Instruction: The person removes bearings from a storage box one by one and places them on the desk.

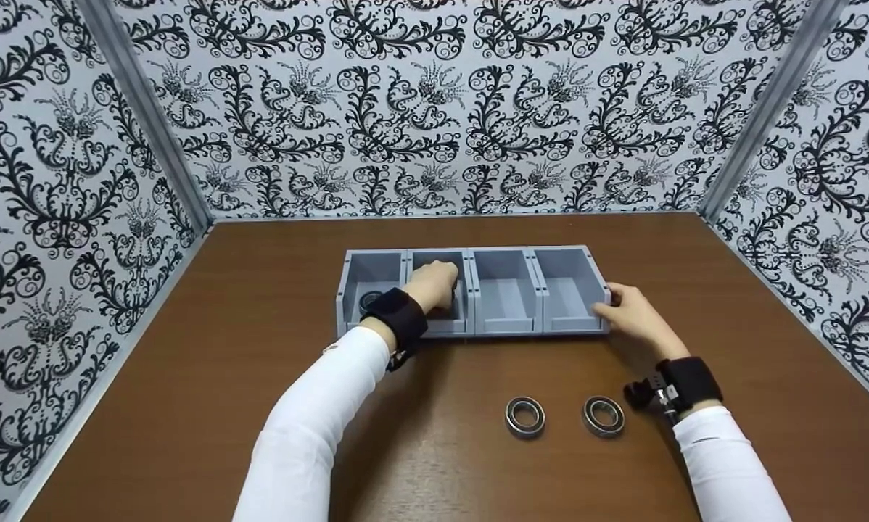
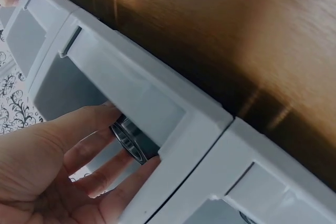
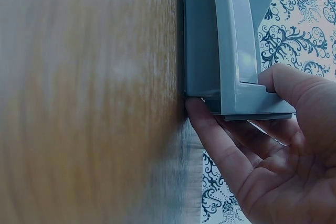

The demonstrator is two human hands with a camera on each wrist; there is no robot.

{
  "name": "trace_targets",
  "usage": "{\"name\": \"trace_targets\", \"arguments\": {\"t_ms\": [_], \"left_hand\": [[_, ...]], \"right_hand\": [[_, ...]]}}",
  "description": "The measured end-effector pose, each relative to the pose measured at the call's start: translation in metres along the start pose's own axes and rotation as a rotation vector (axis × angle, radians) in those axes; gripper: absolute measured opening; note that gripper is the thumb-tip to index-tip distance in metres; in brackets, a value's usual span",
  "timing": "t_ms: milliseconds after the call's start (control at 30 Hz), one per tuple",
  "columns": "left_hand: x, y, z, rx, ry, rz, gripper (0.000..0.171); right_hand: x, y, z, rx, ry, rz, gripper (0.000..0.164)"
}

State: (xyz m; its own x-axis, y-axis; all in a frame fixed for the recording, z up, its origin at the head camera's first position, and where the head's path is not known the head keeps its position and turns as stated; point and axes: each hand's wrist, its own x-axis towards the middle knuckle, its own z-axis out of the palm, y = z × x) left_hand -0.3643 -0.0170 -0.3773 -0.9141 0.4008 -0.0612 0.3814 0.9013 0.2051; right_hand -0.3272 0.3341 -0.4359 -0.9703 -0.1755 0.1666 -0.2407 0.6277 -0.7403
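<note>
A row of grey storage bins [image 1: 507, 326], joined side by side, stands on the table. My left hand [image 1: 434, 284] reaches down into the second bin from the left. In the left wrist view, the thumb and fingers of that hand are around a ball bearing [image 2: 130, 139] low behind the bin's front wall. At the other end of the row, my right hand [image 1: 634, 313] grips the side of the rightmost bin [image 3: 239, 100], thumb over its front corner and fingers along the outside. Another bearing [image 1: 369, 300] lies in the leftmost bin, partly covered by the left wrist strap.
Two more bearings lie flat on the brown table [image 1: 260, 348] in front of the row, a left one [image 1: 525, 417] and a right one [image 1: 603, 416] near the right wrist's camera. Patterned panels [image 1: 434, 109] enclose the table at the back and both sides.
</note>
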Motion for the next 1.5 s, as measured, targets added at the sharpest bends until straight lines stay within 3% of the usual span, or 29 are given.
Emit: {"name": "trace_targets", "arguments": {"t_ms": [33,367,667,933,1500], "left_hand": [[0.007,-0.006,0.006,-0.006,0.011,0.014,0.01],[-0.001,0.003,-0.008,-0.012,0.002,-0.025,0.022],[0.0,0.005,-0.016,0.009,-0.007,-0.008,0.035],[-0.003,0.007,-0.025,0.006,0.003,0.01,0.015],[-0.008,0.012,-0.038,-0.03,0.041,0.029,0.015]], "right_hand": [[0.0,0.0,0.0,-0.001,-0.002,-0.001,0.038],[0.0,-0.004,-0.001,0.002,-0.04,0.047,0.049],[-0.001,-0.003,-0.001,0.005,-0.031,0.038,0.045],[-0.001,-0.003,-0.002,0.002,-0.038,0.041,0.045],[0.001,-0.003,0.0,-0.019,-0.021,0.016,0.045]]}}
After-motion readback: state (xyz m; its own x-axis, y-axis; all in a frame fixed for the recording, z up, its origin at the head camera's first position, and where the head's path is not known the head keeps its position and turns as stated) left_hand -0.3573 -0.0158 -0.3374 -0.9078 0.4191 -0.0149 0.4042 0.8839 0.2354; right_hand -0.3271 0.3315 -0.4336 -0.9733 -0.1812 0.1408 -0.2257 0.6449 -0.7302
